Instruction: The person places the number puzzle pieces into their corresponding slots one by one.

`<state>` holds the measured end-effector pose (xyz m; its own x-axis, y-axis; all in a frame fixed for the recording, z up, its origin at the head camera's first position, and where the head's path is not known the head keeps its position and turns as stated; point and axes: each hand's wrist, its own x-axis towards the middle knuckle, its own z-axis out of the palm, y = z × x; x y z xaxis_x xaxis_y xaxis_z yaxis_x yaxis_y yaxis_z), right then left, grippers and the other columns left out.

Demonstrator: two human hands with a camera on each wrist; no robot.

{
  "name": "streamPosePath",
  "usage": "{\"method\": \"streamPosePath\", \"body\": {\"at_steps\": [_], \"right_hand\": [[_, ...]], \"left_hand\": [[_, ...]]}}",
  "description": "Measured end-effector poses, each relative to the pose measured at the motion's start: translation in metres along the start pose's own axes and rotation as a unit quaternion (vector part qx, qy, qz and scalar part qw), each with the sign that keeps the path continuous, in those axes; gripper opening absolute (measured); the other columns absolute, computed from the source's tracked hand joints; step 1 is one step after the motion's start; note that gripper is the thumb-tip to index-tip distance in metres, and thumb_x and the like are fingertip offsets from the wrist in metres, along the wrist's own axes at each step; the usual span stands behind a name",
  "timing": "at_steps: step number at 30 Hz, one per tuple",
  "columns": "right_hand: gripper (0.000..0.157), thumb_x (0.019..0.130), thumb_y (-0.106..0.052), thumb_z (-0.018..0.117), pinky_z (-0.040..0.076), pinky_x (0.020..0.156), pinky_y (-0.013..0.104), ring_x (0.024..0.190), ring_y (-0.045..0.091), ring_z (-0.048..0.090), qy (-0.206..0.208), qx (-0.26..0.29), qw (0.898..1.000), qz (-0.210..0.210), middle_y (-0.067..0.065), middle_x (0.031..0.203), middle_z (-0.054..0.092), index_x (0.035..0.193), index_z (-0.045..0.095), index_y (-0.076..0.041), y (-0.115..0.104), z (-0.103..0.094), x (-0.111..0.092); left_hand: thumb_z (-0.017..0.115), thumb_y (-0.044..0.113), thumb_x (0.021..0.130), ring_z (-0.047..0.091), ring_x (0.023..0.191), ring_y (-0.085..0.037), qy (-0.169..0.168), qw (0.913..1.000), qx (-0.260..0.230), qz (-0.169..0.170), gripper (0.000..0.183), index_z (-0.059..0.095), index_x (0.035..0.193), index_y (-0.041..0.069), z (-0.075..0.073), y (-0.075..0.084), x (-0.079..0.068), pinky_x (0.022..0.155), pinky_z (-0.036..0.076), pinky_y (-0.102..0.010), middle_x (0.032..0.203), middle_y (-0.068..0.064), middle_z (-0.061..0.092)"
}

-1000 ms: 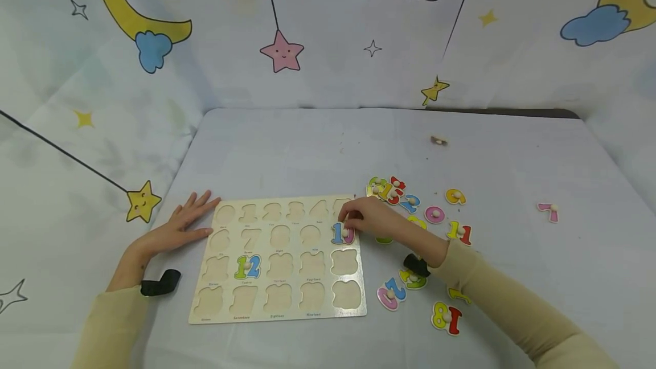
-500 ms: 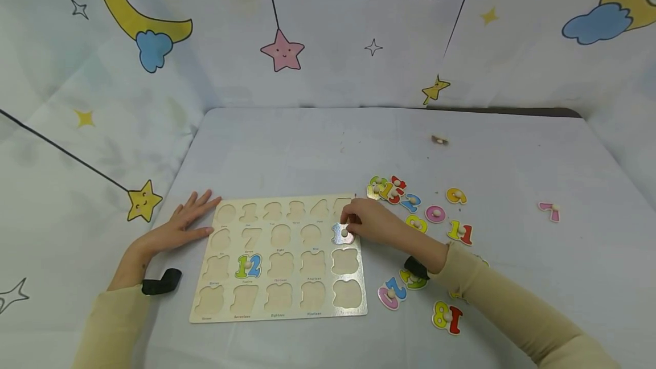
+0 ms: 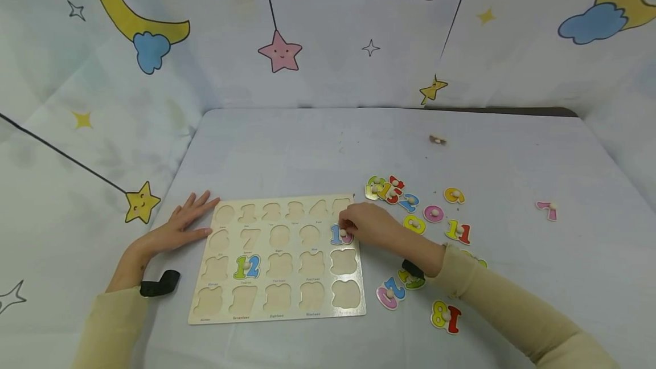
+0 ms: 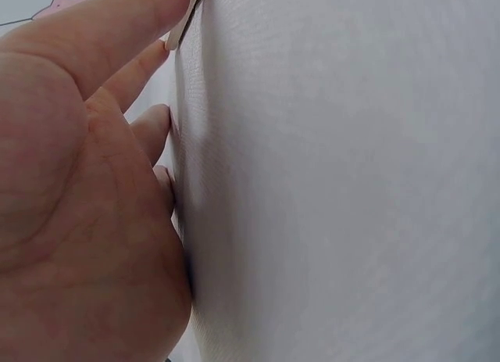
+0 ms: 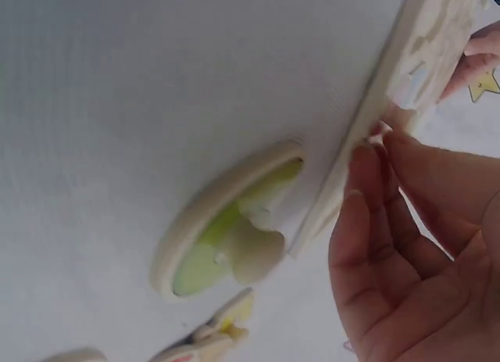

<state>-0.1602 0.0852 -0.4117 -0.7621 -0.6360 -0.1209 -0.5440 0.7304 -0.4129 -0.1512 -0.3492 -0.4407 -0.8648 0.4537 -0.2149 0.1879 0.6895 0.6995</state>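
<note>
A pale wooden number puzzle board [image 3: 302, 244] lies on the table, with many cut-out recesses. My left hand [image 3: 176, 229] rests at its left edge, fingers spread and straight; in the left wrist view the left hand [image 4: 86, 174] lies with fingertips at the board's rim. At the board's right side, my right hand [image 3: 374, 224] pinches the blue and pink number 10 piece [image 3: 336, 235] at its second-row recess. In the right wrist view the right hand's [image 5: 422, 213] thumb and fingertips meet over the board; the knob is hidden there. A green and blue 12 piece [image 3: 247, 266] sits in the third row.
Loose number pieces lie right of the board: a heap [image 3: 384, 189], a pink 0 [image 3: 433, 213], an 11 [image 3: 458, 232], an 18 [image 3: 446, 316] and a blue and pink piece [image 3: 391, 293]. A pink 7 [image 3: 550, 209] lies farther right. One small piece [image 3: 438, 139] lies at the back.
The right hand has shifted slightly down and right at the 10 piece, whose tilt changed briefly and now looks flatter. The left hand stays put.
</note>
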Motion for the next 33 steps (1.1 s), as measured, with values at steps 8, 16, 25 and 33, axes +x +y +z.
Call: {"method": "streamPosePath", "body": {"at_steps": [8, 16, 25, 33], "right_hand": [[0.034, 0.084, -0.005, 0.067, 0.047, 0.068, 0.024, 0.079, 0.011, 0.054, -0.019, 0.006, 1.000, -0.012, -0.007, 0.087, 0.060, 0.117, 0.064, -0.013, 0.007, -0.008, -0.012], [0.041, 0.078, -0.011, 0.077, 0.048, 0.074, 0.028, 0.086, 0.015, 0.053, -0.017, 0.028, 0.999, 0.019, -0.003, 0.094, 0.057, 0.117, 0.062, -0.013, 0.037, -0.008, -0.030], [0.035, 0.072, -0.016, 0.083, 0.046, 0.081, 0.035, 0.087, 0.018, 0.048, 0.002, 0.040, 0.999, 0.036, -0.002, 0.094, 0.053, 0.099, 0.061, -0.009, 0.054, -0.012, -0.048], [0.032, 0.073, -0.019, 0.082, 0.047, 0.079, 0.034, 0.084, 0.017, 0.048, 0.007, 0.040, 0.998, 0.047, -0.004, 0.088, 0.051, 0.095, 0.060, -0.011, 0.056, -0.010, -0.052]], "left_hand": [[0.060, 0.024, 0.093, -0.020, 0.136, -0.034, -0.005, 0.9998, -0.018, 0.006, 0.070, 0.022, 0.151, 0.016, -0.001, 0.000, -0.001, 0.101, -0.015, -0.058, 0.154, -0.016, -0.003], [0.060, 0.024, 0.093, -0.020, 0.136, -0.034, -0.005, 0.9998, -0.018, 0.009, 0.069, 0.022, 0.151, 0.016, -0.001, 0.000, -0.002, 0.101, -0.015, -0.058, 0.154, -0.016, -0.003], [0.060, 0.024, 0.093, -0.020, 0.135, -0.035, -0.003, 0.9998, -0.017, 0.011, 0.069, 0.023, 0.150, 0.014, -0.001, 0.000, -0.003, 0.101, -0.015, -0.059, 0.154, -0.016, -0.002], [0.061, 0.024, 0.092, -0.019, 0.135, -0.035, -0.001, 0.9998, -0.019, 0.012, 0.069, 0.023, 0.150, 0.014, 0.000, 0.000, -0.002, 0.101, -0.015, -0.059, 0.154, -0.017, -0.002]]}}
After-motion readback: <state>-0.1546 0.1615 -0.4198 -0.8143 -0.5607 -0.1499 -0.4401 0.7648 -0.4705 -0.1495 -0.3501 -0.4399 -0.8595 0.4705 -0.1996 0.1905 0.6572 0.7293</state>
